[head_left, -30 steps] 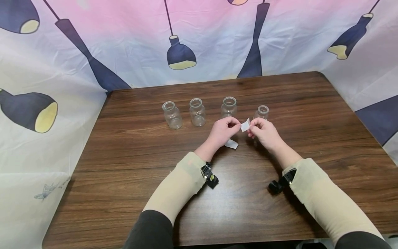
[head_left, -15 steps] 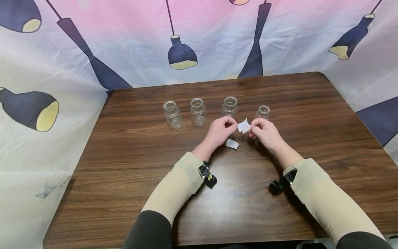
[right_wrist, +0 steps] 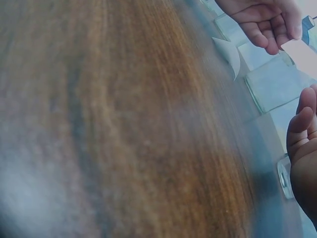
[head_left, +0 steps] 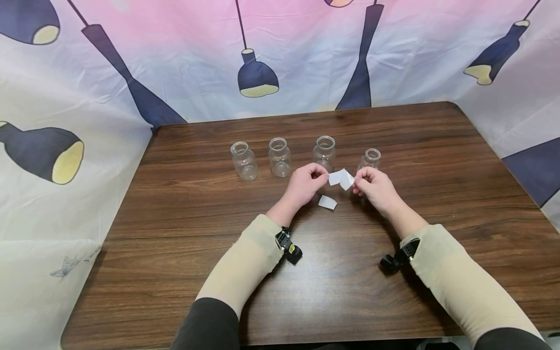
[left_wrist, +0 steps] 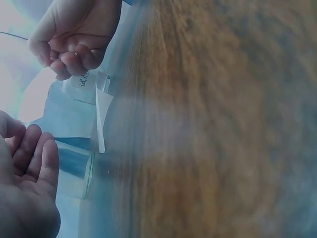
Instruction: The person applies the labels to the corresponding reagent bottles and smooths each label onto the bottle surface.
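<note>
In the head view my left hand (head_left: 305,183) pinches the left end of a white sticker label (head_left: 336,177) between thumb and forefinger. My right hand (head_left: 376,188) pinches its right end. The piece spreads into two flaps that meet at a fold, held above the table; which flap is backing I cannot tell. Below it a second white piece of paper (head_left: 327,202) lies on the wood, one edge curled up in the right wrist view. Behind the right hand stands a smaller glass jar (head_left: 371,159), partly hidden; printed characters (left_wrist: 83,80) show on it in the left wrist view.
Three wider open glass jars stand in a row at the back: a left jar (head_left: 245,166), a middle jar (head_left: 280,163) and a right jar (head_left: 324,154) just behind the left hand. The brown wooden table (head_left: 175,218) ends at a printed cloth backdrop (head_left: 192,73).
My left hand has drawn left and slightly down, away from the right hand. The label between them has widened from one small piece into two visible flaps. The jars stay put.
</note>
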Demonstrator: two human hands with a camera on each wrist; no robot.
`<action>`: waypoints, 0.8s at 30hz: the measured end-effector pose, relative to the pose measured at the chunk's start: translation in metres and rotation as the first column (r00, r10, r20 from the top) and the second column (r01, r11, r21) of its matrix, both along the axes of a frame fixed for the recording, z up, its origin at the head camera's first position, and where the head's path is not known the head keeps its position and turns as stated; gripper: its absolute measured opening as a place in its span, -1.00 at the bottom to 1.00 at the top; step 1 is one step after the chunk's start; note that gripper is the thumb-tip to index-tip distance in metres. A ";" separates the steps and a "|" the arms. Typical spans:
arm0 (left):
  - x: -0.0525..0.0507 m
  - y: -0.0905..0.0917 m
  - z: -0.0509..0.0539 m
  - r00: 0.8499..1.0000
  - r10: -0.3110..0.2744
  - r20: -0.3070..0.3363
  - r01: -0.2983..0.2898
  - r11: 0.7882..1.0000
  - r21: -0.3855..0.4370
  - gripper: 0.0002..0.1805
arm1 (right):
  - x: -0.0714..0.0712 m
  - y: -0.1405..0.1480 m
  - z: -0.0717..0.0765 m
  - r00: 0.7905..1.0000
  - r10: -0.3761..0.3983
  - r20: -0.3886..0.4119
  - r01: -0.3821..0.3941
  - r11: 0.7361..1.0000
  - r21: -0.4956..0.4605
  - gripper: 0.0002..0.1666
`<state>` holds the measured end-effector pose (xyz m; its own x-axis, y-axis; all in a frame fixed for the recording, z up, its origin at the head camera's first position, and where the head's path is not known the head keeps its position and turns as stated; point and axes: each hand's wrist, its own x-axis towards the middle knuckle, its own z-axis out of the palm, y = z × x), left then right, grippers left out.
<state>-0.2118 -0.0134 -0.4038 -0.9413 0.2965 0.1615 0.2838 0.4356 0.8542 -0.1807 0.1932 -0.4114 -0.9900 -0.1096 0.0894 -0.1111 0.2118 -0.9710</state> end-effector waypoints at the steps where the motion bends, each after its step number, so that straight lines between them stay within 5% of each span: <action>1: 0.000 -0.001 0.000 1.000 0.002 0.000 -0.002 1.000 0.004 -0.91 | 0.000 0.000 0.000 1.000 -0.001 0.000 0.001 1.000 0.001 -0.92; 24: -0.002 -0.020 -0.002 0.999 0.052 -0.005 -0.052 0.997 0.062 -0.91 | 0.003 0.001 -0.003 0.998 0.056 0.005 -0.056 0.997 0.047 -0.95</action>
<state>-0.2134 -0.0330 -0.4059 -0.9540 0.2363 0.1847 0.2681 0.3961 0.8782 -0.1773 0.1939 -0.4139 -0.9826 -0.1685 0.0787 -0.1200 0.2513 -0.9604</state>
